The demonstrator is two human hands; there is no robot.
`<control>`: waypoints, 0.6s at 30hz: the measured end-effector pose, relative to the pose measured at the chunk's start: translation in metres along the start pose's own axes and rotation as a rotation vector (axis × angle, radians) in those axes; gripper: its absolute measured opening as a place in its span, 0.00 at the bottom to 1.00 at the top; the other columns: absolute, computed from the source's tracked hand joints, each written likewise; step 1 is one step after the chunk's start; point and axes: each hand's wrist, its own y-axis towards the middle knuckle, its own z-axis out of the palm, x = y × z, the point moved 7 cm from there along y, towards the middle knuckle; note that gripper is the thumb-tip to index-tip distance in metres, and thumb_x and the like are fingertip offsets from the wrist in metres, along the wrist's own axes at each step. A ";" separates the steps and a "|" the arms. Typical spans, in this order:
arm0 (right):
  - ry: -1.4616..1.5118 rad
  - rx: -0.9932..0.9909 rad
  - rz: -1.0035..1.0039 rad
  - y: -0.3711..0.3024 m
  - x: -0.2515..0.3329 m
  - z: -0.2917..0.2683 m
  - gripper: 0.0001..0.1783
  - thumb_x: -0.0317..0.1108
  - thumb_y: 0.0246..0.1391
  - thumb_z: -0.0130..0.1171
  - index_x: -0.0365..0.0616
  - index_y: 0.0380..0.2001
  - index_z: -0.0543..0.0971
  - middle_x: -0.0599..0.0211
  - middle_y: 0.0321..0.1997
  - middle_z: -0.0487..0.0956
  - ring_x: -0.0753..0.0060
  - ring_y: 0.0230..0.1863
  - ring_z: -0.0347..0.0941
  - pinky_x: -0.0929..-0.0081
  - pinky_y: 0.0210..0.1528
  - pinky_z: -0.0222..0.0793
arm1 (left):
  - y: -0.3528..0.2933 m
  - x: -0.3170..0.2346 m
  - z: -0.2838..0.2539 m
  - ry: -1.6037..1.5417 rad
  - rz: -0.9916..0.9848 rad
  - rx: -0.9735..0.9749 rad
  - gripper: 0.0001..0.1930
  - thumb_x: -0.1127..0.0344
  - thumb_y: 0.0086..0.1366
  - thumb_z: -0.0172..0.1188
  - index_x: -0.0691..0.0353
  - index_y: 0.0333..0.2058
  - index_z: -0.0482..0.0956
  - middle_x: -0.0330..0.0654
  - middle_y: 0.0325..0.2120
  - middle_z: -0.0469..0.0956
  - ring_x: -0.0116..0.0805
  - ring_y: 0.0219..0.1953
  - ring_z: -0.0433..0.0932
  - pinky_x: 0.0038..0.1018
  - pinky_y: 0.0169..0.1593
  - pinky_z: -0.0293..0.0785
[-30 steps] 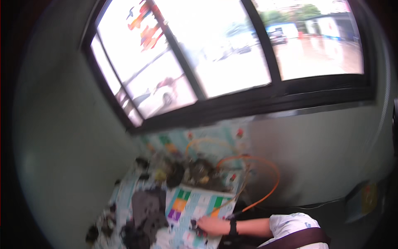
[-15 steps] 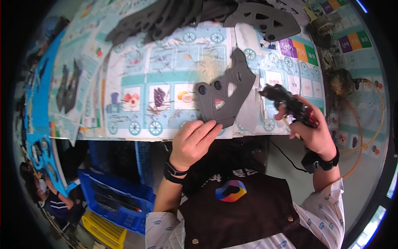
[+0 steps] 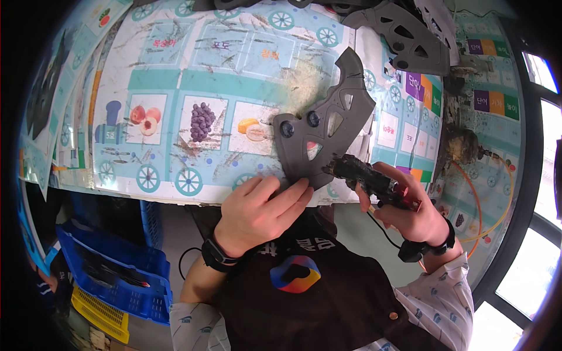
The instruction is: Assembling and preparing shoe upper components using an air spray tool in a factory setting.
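A flat dark grey plate [image 3: 325,126] with cut-out holes and a curved, pointed top lies on a table covered with a picture mat [image 3: 205,105] of a train and fruit. My left hand [image 3: 263,207] rests at the table's near edge, its fingertips pressing on the plate's lower corner. My right hand [image 3: 410,213] grips a black hand-held power tool [image 3: 366,175] with a cable, and the tool's tip touches the plate's lower right edge.
More dark grey plates [image 3: 404,35] lie at the far side of the table. An orange hose [image 3: 480,205] curls at the right near a window. Blue [image 3: 111,263] and yellow [image 3: 99,313] crates sit under the table at lower left.
One second ago the view faced a window; it has dropped to the table. Since half a second ago my right hand has brought the tool leftward onto the plate's edge.
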 end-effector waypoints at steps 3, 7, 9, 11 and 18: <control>-0.063 0.001 -0.085 0.005 0.004 0.001 0.16 0.21 0.50 0.54 0.39 0.45 0.76 0.76 0.29 0.75 0.85 0.27 0.66 0.80 0.30 0.60 | 0.001 0.000 0.001 -0.012 -0.020 0.000 0.16 0.68 0.49 0.64 0.53 0.39 0.89 0.28 0.47 0.85 0.27 0.30 0.71 0.23 0.30 0.68; -0.137 -0.005 -0.038 0.006 0.000 -0.001 0.13 0.22 0.54 0.57 0.39 0.44 0.75 0.75 0.28 0.73 0.84 0.26 0.63 0.80 0.30 0.58 | 0.002 0.002 0.001 0.012 -0.018 0.005 0.12 0.66 0.51 0.65 0.53 0.37 0.89 0.28 0.45 0.84 0.27 0.31 0.71 0.23 0.31 0.70; -0.146 -0.013 -0.089 0.006 0.002 0.000 0.13 0.23 0.55 0.57 0.38 0.45 0.75 0.74 0.28 0.73 0.84 0.26 0.62 0.80 0.30 0.58 | 0.001 0.001 0.001 0.032 -0.017 0.019 0.09 0.65 0.53 0.66 0.52 0.35 0.88 0.27 0.44 0.84 0.27 0.33 0.72 0.23 0.33 0.71; -0.125 -0.037 -0.166 0.006 0.005 -0.001 0.13 0.24 0.56 0.58 0.38 0.45 0.74 0.73 0.29 0.73 0.83 0.26 0.63 0.79 0.30 0.59 | 0.000 0.001 0.001 0.026 -0.011 0.023 0.09 0.65 0.53 0.66 0.53 0.35 0.88 0.27 0.44 0.84 0.27 0.33 0.72 0.23 0.33 0.72; -0.162 0.012 -0.170 0.008 0.000 0.005 0.13 0.24 0.56 0.58 0.38 0.45 0.74 0.71 0.28 0.72 0.80 0.27 0.65 0.77 0.30 0.60 | -0.001 0.001 0.001 0.022 -0.002 0.010 0.09 0.66 0.54 0.66 0.53 0.35 0.88 0.28 0.44 0.84 0.26 0.32 0.72 0.23 0.32 0.70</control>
